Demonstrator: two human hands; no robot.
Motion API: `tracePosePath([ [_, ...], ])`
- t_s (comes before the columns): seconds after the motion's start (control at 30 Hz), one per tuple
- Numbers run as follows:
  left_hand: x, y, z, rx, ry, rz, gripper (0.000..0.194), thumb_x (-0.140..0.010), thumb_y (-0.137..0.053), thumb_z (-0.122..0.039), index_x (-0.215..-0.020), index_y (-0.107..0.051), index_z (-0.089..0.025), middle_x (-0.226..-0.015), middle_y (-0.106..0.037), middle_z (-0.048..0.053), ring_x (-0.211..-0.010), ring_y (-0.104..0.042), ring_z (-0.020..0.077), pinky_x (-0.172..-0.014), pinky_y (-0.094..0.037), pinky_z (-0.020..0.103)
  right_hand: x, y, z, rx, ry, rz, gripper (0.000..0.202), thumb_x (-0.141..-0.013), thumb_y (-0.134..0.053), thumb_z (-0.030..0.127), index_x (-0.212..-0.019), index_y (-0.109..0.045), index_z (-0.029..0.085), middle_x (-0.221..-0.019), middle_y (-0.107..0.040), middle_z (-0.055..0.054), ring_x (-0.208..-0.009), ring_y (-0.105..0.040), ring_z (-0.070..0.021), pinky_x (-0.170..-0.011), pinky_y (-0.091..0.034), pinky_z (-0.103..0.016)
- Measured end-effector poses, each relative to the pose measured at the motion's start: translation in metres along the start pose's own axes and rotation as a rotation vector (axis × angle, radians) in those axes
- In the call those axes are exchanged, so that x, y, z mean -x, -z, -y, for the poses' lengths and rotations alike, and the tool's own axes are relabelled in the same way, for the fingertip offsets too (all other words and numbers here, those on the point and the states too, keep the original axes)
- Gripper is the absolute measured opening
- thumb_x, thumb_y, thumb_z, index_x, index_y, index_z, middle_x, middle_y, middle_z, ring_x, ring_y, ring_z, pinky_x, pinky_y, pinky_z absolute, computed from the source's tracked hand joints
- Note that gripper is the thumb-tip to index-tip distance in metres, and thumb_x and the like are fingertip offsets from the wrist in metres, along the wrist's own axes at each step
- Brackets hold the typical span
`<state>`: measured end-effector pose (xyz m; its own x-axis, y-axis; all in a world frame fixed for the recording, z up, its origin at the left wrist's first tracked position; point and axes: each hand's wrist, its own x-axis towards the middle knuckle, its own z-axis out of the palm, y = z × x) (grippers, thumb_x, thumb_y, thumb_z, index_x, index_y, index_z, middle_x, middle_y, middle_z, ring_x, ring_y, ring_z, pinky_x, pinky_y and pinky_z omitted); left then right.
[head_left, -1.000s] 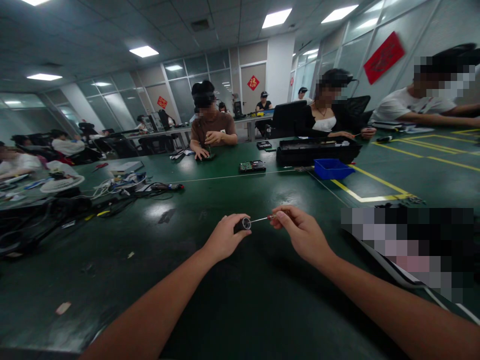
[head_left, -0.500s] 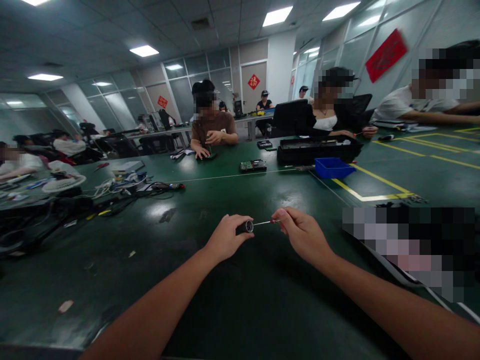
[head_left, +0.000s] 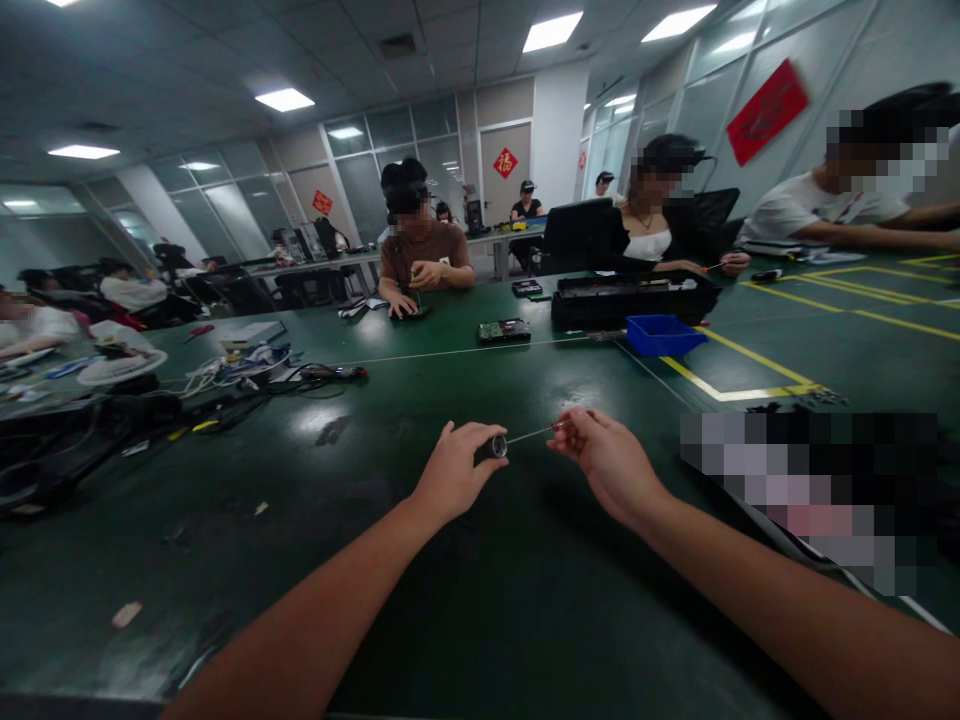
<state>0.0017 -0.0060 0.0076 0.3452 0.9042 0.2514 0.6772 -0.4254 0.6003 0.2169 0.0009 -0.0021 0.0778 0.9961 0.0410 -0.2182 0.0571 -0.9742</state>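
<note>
Between the thumb and fingers of my left hand (head_left: pixel 456 468) is a short black cylinder (head_left: pixel 498 446) with a shiny round end facing right. My right hand (head_left: pixel 604 450) pinches the red handle of a thin screwdriver (head_left: pixel 534 433). Its slim metal shaft slants down to the left and ends at the cylinder's round face. Whether the tip is inside or only touching cannot be made out. Both hands are above the green table (head_left: pixel 450 620), and the fingers hide most of the cylinder's side and the handle.
A tangle of cables (head_left: pixel 247 385) lies at the left. Across the table are a circuit-board drive (head_left: pixel 504 330), a long black casing (head_left: pixel 634 298) and a blue bin (head_left: pixel 666 335). A blurred-out object (head_left: pixel 817 500) lies at the right. Co-workers sit opposite.
My right hand has shifted slightly right and upward, and its fingers have curled differently on the handle. The shaft slopes more steeply. My left hand stays nearly in place with the cylinder.
</note>
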Motion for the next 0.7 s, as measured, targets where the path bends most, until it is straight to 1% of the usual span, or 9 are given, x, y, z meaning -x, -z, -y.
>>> tracePosePath([
  [0.07,-0.0003,-0.0009,0.002,-0.001,0.001,0.006,0.035,-0.088,-0.067,-0.027,-0.123,-0.062,-0.029,-0.126,-0.063,0.003,-0.121,-0.055,0.0232,-0.121,-0.016,0.058,0.0007,0.0005,-0.0006,0.052,0.042,-0.002,0.031,-0.085,-0.061,0.052,-0.088,-0.062,0.021,-0.081,-0.065,-0.006,-0.074,-0.064,-0.0201,-0.075,-0.056,-0.04],
  [0.13,-0.0005,-0.0014,0.0043,-0.01,-0.009,-0.007,0.035,-0.088,-0.068,-0.026,-0.122,-0.063,-0.029,-0.124,-0.064,0.003,-0.119,-0.055,0.023,-0.12,-0.02,0.057,0.0031,-0.0002,0.0,0.109,0.075,0.033,0.031,-0.086,-0.061,0.051,-0.09,-0.064,0.021,-0.085,-0.067,-0.006,-0.077,-0.065,-0.0196,-0.076,-0.055,-0.038],
  [0.23,-0.0009,-0.0015,0.006,-0.03,-0.017,-0.025,0.035,-0.086,-0.07,-0.025,-0.121,-0.064,-0.028,-0.123,-0.064,0.003,-0.117,-0.056,0.023,-0.118,-0.025,0.054,0.0065,-0.0023,0.002,0.185,0.118,0.079,0.03,-0.087,-0.061,0.049,-0.092,-0.065,0.02,-0.087,-0.068,-0.006,-0.079,-0.065,-0.0192,-0.076,-0.055,-0.037],
  [0.33,-0.0013,-0.0012,0.0056,-0.041,-0.021,-0.031,0.036,-0.085,-0.071,-0.025,-0.12,-0.064,-0.028,-0.122,-0.065,0.003,-0.116,-0.056,0.0236,-0.116,-0.029,0.053,0.0073,-0.0037,0.0033,0.208,0.15,0.075,0.03,-0.087,-0.061,0.049,-0.093,-0.064,0.02,-0.087,-0.069,-0.006,-0.079,-0.066,-0.0197,-0.076,-0.055,-0.037],
  [0.53,-0.0016,-0.0008,0.0041,-0.055,-0.009,-0.055,0.036,-0.084,-0.074,-0.026,-0.119,-0.066,-0.027,-0.121,-0.066,0.003,-0.115,-0.057,0.024,-0.113,-0.033,0.05,0.0057,-0.003,0.003,0.241,0.112,0.094,0.031,-0.088,-0.059,0.05,-0.092,-0.064,0.02,-0.083,-0.068,-0.006,-0.074,-0.065,-0.0187,-0.072,-0.054,-0.036],
  [0.63,-0.0016,-0.0009,0.0048,-0.059,-0.025,-0.063,0.036,-0.083,-0.075,-0.026,-0.118,-0.066,-0.028,-0.12,-0.066,0.003,-0.114,-0.057,0.024,-0.112,-0.035,0.049,0.0065,-0.0031,0.0032,0.265,0.129,0.089,0.03,-0.089,-0.059,0.048,-0.092,-0.064,0.02,-0.083,-0.069,-0.005,-0.076,-0.065,-0.0184,-0.073,-0.054,-0.035],
  [0.7,-0.0016,-0.0007,0.0052,-0.058,-0.036,-0.064,0.036,-0.083,-0.075,-0.026,-0.118,-0.066,-0.027,-0.12,-0.066,0.003,-0.114,-0.057,0.0236,-0.11,-0.036,0.047,0.0068,-0.0033,0.0032,0.241,0.119,0.092,0.029,-0.089,-0.059,0.048,-0.093,-0.064,0.019,-0.083,-0.069,-0.005,-0.076,-0.065,-0.0185,-0.073,-0.054,-0.035],
])
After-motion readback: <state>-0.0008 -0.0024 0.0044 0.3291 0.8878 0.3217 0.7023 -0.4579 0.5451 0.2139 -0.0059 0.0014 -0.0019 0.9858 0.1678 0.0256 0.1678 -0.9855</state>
